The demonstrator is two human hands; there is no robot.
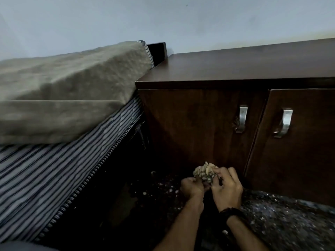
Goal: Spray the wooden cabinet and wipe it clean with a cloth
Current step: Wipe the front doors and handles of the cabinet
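Cloth [205, 172] bunched up, gripped by both left hand [192, 186] and right hand [227, 189]. Held low, near wooden cabinet [208, 124] door.

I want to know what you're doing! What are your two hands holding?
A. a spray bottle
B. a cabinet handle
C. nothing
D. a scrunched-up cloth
D: the left hand and right hand both grip a bunched-up cloth low in front of the wooden cabinet.
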